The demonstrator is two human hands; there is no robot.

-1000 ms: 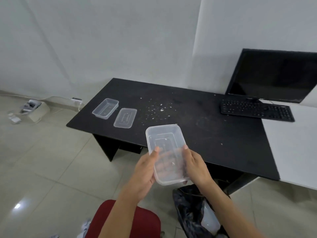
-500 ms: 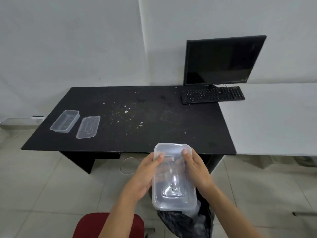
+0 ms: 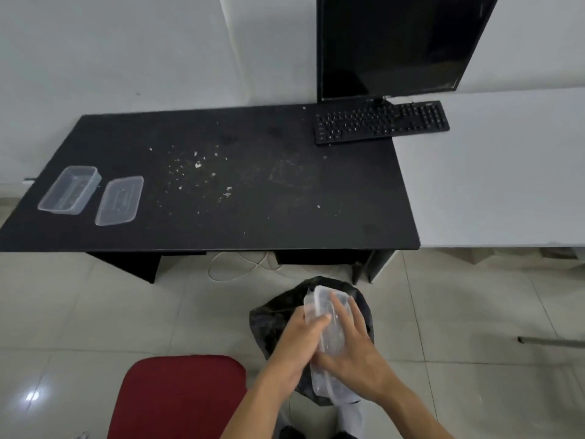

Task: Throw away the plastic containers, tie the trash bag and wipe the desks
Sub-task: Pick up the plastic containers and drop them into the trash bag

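Head | both hands' grip clasps clear container [image 3: 327, 340] | over trash bag [image 3: 275, 315]

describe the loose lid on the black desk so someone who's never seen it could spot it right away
Find the black desk and go to its near left corner, far from the keyboard. Two clear plastic pieces lie there side by side. The lid is the right one: flat and shallow, while the open container on its left is deep with tall walls.

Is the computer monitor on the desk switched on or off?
Off, as far as visible: the black flat computer monitor shows a completely dark screen, with no image or glow.
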